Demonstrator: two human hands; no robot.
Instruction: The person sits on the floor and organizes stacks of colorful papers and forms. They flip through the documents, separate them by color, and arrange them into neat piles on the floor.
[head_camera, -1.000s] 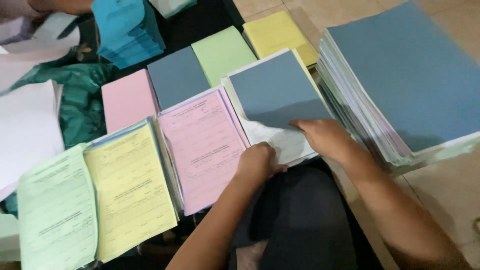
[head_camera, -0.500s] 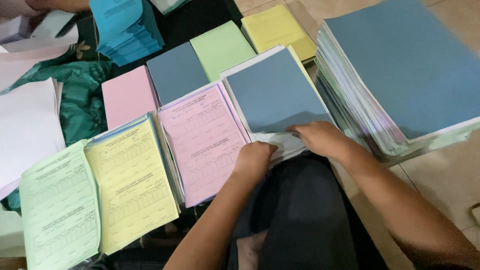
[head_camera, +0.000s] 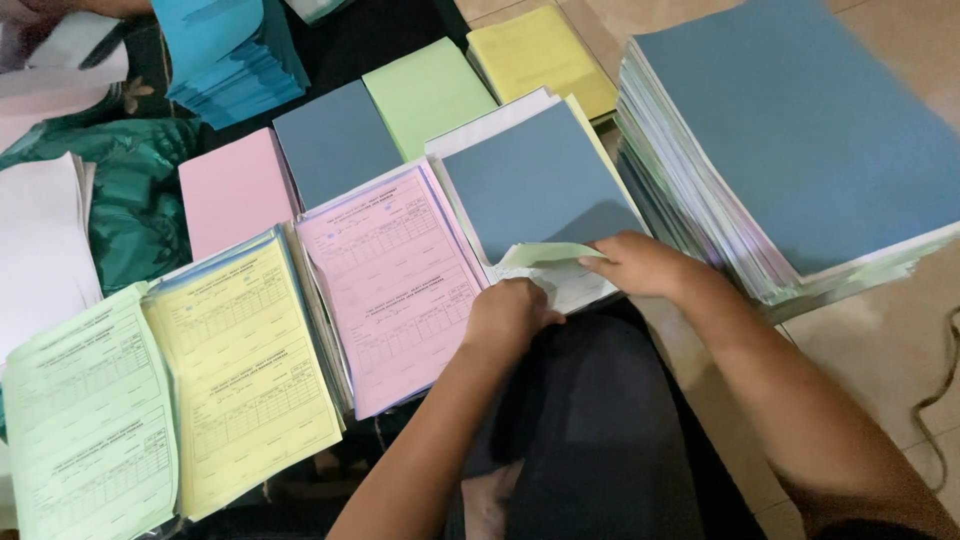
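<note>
Taking the blue-topped set (head_camera: 540, 190) as the landmark: to its far left a green form pile (head_camera: 85, 420) is lying, then a yellow pile (head_camera: 245, 370), then a pink pile (head_camera: 395, 280) just beside it; to its right a tall stack (head_camera: 800, 140) of the same collated sets is sitting on the floor. The set is thin paper under a slightly stiffer blue cover, so it is likely handling light, floppy and easy to crease or fan apart; the near edge, where the sheets are already lifting, looks the best place to pinch. The left hand (head_camera: 510, 315) is curling closed at that near edge, knuckles up, seeming to grip the lower sheets. The right hand (head_camera: 640, 265) is reaching in from the right, forearm low, fingers narrow, pinching a pale green sheet (head_camera: 545, 255) up off the white ones
</note>
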